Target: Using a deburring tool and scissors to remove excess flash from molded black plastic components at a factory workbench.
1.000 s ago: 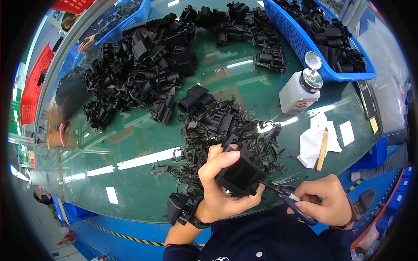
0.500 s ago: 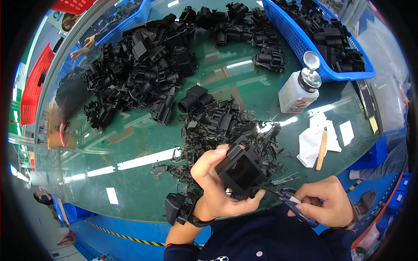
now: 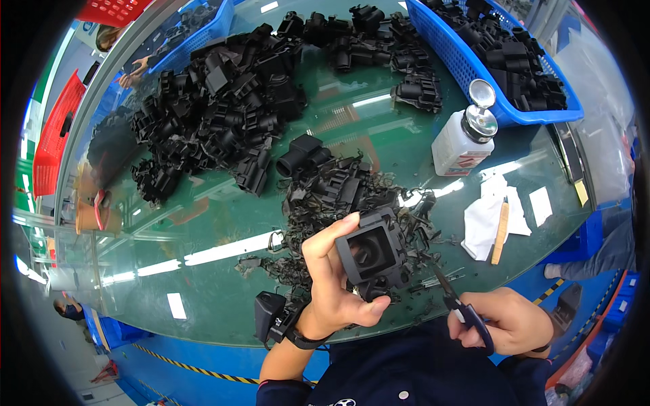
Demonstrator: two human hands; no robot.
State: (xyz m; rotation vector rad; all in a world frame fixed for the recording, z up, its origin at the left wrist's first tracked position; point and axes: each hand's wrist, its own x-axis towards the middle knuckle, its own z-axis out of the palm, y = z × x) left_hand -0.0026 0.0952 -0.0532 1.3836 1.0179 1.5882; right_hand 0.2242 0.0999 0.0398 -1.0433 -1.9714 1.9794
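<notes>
Left hand (image 3: 328, 294): a black plastic housing (image 3: 347, 262) is gripped between thumb and fingers, held up over the near side of the surface (image 3: 230, 298), square opening tilted toward the camera
Right hand (image 3: 511, 321): fingers are wrapped round the handles of some dark-blue-handled scissors (image 3: 479, 331), so yeah, closed on those
Scissors: blades are pointed up and left, near the housing but not touching it; whether they're parted is kinda hard to tell
Scraps (image 3: 298, 237): a messy black heap is spread just behind and under the housing
Big pile (image 3: 210, 128): loads more black parts are dumped at the far left
Blue basket (image 3: 457, 57): it's filled with similar parts, far right
White bottle (image 3: 453, 152): it's parked just in front of the basket
White cloth (image 3: 477, 233): a wooden stick (image 3: 501, 233) is laid across it
</notes>
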